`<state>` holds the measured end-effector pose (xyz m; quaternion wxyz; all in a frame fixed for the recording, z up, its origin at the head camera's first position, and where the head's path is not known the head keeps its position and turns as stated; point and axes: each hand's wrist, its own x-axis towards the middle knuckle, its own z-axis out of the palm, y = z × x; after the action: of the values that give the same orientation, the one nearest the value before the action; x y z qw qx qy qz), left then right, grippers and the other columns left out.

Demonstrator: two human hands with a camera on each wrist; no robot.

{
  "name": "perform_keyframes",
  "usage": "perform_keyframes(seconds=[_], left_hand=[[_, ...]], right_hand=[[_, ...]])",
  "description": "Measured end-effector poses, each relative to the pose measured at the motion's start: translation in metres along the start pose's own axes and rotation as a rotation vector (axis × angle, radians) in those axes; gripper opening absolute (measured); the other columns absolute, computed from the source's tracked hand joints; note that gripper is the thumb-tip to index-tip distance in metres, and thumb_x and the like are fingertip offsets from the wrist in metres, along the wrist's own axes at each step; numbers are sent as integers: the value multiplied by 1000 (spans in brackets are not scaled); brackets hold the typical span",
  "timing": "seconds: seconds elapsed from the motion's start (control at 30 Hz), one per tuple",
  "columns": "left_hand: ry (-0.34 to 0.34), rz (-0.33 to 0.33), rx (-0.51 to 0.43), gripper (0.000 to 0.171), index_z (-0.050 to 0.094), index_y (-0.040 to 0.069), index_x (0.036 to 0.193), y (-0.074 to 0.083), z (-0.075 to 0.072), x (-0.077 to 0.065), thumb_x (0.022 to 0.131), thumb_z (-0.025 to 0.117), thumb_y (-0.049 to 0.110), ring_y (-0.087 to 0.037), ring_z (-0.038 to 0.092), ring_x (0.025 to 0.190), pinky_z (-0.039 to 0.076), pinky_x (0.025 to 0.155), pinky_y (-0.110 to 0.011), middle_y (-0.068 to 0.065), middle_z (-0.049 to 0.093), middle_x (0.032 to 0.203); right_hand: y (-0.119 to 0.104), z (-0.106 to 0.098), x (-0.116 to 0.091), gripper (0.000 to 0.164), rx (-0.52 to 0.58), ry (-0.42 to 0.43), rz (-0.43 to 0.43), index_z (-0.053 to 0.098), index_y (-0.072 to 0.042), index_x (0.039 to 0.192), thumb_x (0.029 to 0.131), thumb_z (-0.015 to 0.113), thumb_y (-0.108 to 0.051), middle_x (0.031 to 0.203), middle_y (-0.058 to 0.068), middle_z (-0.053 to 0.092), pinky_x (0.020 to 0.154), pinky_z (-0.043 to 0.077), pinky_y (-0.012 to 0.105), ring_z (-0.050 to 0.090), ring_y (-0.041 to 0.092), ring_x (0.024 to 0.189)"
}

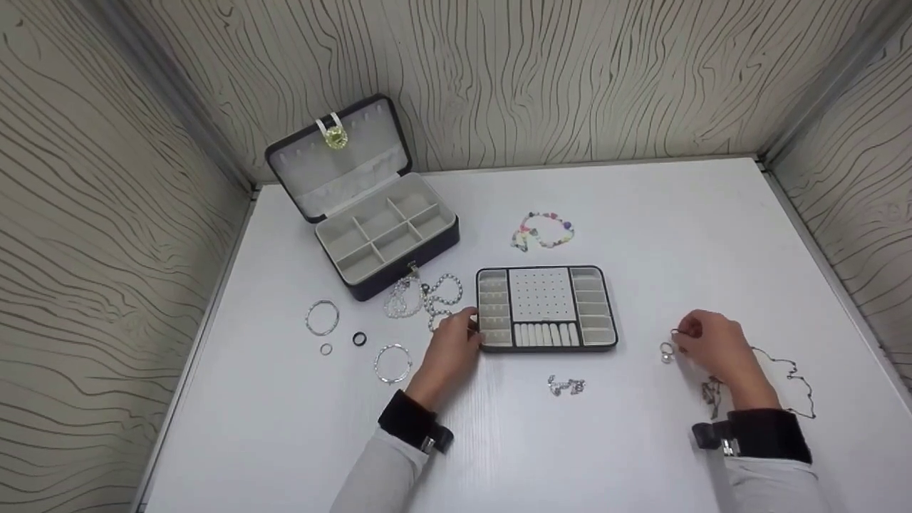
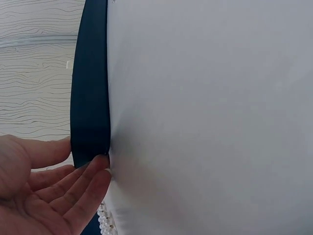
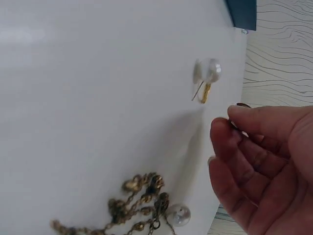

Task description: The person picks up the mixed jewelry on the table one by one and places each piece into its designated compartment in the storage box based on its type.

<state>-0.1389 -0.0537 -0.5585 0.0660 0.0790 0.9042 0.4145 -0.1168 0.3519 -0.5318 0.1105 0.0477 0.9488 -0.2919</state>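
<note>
My left hand (image 1: 453, 349) grips the lower left corner of a jewelry tray (image 1: 600, 306). In the left wrist view, the thumb and fingertips lie on either side of the tray's dark side wall (image 2: 90, 88). Off to the right, my right hand (image 1: 714, 345) pinches a small thin ring (image 1: 675, 332) between thumb and fingertips; in the right wrist view only its dark edge (image 3: 243, 105) shows. Just beside that hand lies a pearl earring pair (image 1: 666, 353) with gold parts. Under the right wrist is a bronze-coloured chain necklace (image 1: 804, 377), partly hidden.
An open jewelry box (image 1: 410, 260) with divided compartments stands behind left. Around it lie pearl strands (image 1: 406, 303), bangles (image 1: 322, 318), (image 1: 392, 363) and small rings (image 1: 359, 339). A colourful bead bracelet (image 1: 545, 231) is behind the tray, a silver chain (image 1: 566, 385) in front.
</note>
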Motion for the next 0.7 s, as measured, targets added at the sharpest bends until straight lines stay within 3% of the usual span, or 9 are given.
perform_keyframes(seconds=[0.17,0.37,0.53,0.7], left_hand=[[-10,-11,-7,42,57,-2,130,0,0,0,90,66,3,-19,64,92,52,86,-34,-7,68,98],[-8,-24,0,41,57,-1,130,2,0,1,90,66,3,-18,64,92,53,83,-33,-7,68,98],[-8,-35,16,42,57,-2,130,2,0,2,90,66,2,-18,65,92,53,83,-33,-8,68,99],[-6,-20,17,42,58,-3,129,1,0,2,89,65,1,-20,65,92,53,84,-35,-9,69,98]], right_hand=[[-15,0,-2,24,174,-13,-28,62,3,107,93,67,-15,88,10,70,62,52,27,68,21,77],[-37,4,-5,32,390,-98,-61,60,11,118,96,63,-12,101,17,71,73,57,28,71,20,85],[-54,16,-3,28,494,-141,-97,62,13,113,95,64,-9,96,18,71,74,57,27,71,23,85],[-75,35,1,26,528,-131,-124,67,12,106,91,70,-8,93,18,70,70,57,28,70,19,77]])
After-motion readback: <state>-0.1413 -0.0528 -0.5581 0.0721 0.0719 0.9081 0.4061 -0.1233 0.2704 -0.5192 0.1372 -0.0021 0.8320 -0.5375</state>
